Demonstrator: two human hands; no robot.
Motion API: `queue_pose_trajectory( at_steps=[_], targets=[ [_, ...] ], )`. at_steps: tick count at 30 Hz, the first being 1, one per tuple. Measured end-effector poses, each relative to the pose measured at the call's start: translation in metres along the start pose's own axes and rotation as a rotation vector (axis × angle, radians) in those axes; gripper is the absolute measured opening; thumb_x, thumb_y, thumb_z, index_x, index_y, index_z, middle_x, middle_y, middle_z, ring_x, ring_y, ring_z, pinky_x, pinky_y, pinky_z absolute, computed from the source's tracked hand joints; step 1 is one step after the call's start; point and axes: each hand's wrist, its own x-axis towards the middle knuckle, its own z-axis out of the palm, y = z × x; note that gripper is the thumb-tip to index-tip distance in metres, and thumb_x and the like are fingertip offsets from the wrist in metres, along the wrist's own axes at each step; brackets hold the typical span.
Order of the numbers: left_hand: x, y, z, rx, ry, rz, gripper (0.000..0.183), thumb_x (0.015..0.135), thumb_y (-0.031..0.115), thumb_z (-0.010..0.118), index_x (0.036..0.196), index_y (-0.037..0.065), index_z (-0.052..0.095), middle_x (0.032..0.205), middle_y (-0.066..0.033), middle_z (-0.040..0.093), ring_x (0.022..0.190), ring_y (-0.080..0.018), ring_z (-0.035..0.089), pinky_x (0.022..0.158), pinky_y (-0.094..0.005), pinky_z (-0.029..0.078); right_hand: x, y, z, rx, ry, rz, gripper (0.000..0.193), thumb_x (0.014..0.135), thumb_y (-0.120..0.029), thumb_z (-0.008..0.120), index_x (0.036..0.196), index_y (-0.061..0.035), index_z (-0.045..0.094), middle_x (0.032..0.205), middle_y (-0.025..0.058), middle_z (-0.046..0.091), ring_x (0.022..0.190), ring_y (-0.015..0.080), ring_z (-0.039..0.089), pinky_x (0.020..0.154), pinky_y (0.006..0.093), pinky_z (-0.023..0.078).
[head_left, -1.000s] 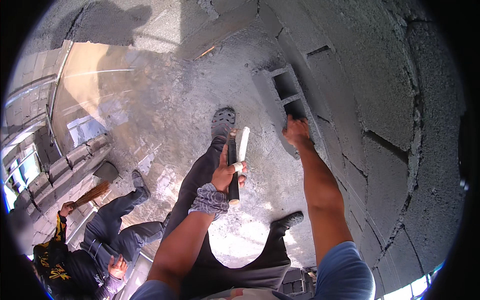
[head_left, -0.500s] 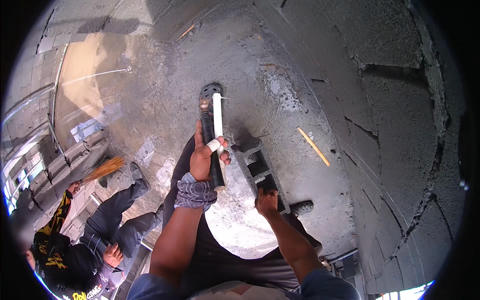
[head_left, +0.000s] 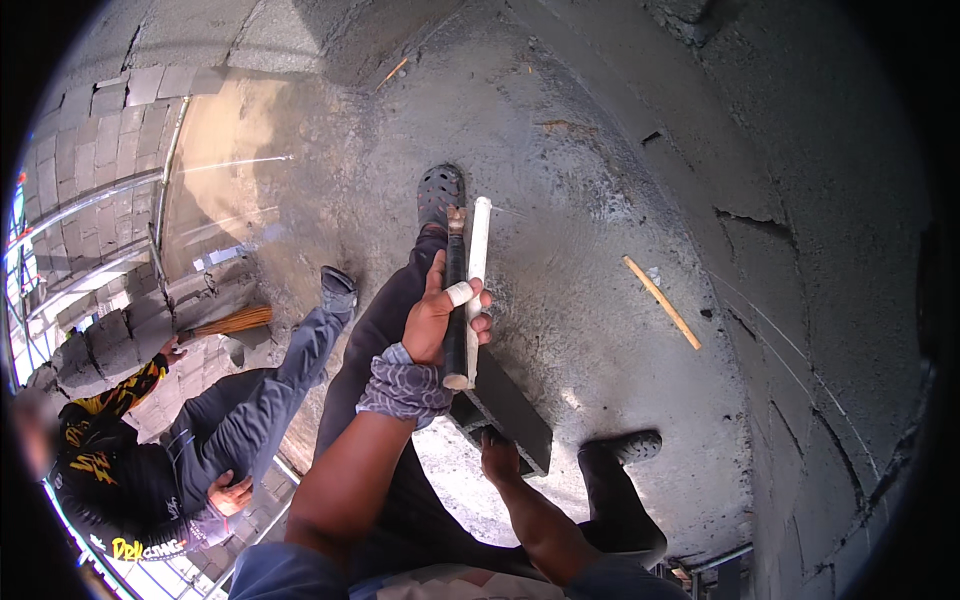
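My left hand (head_left: 437, 325), a pale wrap on its thumb and a patterned grey cloth at the wrist, is closed round two long things side by side. One is a black-gripped tool (head_left: 454, 330) with a worn brownish end; its exact kind is unclear. The other is a white tube (head_left: 478, 245). Lower down, my right hand (head_left: 499, 458) grips a grey hollow concrete block (head_left: 517, 415), with fingers in one of its openings. The block is tilted, and its far end passes behind my left hand's load.
At the left a co-worker (head_left: 130, 470) in dark clothes has one hand at a straw broom (head_left: 235, 320). A wooden stick (head_left: 662, 302) lies on the concrete floor (head_left: 590, 330). A rough block wall (head_left: 800, 250) rises on the right. My clog (head_left: 440, 190) stands ahead.
The concrete block has turned, its openings now facing more toward the left, and my right hand moved with it. My view has shifted. The co-worker's broom has swung to a flatter angle.
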Motion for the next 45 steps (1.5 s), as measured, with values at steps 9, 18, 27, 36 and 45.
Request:
queue_pose_trajectory(
  at_steps=[9,18,27,36,45],
  targets=[
    [0.021,0.031,0.071,0.117,-0.163,0.079,0.100,0.101,0.012,0.065,0.169,0.035,-0.005,0.104,-0.0130,0.062,0.070,-0.0227,0.060,0.064,-0.0439,0.055,0.034,0.066,-0.113,0.512,-0.878,0.122,0.056,0.103,-0.052,0.066,0.144,-0.0132,0.062,0.145,0.0134,0.068,0.138,0.0276,0.062,0.117,0.0448,0.043],
    [0.033,0.021,0.135,-0.190,-0.393,-0.127,0.018,0.101,0.018,0.068,0.112,0.013,0.055,0.096,-0.0093,0.064,0.075,-0.0213,0.062,0.069,-0.0438,0.055,0.117,0.117,-0.374,0.169,-0.539,-0.153,0.028,0.098,-0.032,0.071,0.112,-0.0082,0.076,0.109,0.0070,0.080,0.101,0.0221,0.072,0.090,0.0404,0.055],
    [0.013,-0.053,0.131,-0.103,-0.725,-0.059,0.014,0.106,0.021,0.064,0.115,0.014,0.054,0.103,-0.0108,0.064,0.081,-0.0208,0.061,0.072,-0.0440,0.053,0.156,0.113,-0.440,0.086,-0.137,-0.214,0.032,0.098,-0.040,0.070,0.116,-0.0145,0.077,0.113,0.0056,0.076,0.110,0.0233,0.069,0.096,0.0402,0.052],
    [0.033,-0.121,0.132,0.185,-0.489,0.238,0.064,0.099,0.014,0.073,0.149,0.023,0.033,0.095,-0.0095,0.067,0.070,-0.0209,0.064,0.058,-0.0405,0.056,0.147,0.115,-0.431,0.610,-0.079,-0.287,0.037,0.103,-0.035,0.069,0.133,-0.0116,0.068,0.127,-0.0007,0.074,0.123,0.0150,0.068,0.107,0.0370,0.049],
    [0.011,-0.111,0.113,0.421,-0.411,0.928,0.112,0.095,0.012,0.076,0.172,0.021,-0.005,0.119,-0.0157,0.066,0.072,-0.0188,0.065,0.065,-0.0358,0.056,0.036,0.039,-0.463,0.862,0.127,-0.573,0.046,0.097,-0.018,0.065,0.140,-0.0028,0.062,0.126,0.0111,0.072,0.122,0.0228,0.069,0.106,0.0398,0.051]
  ],
)
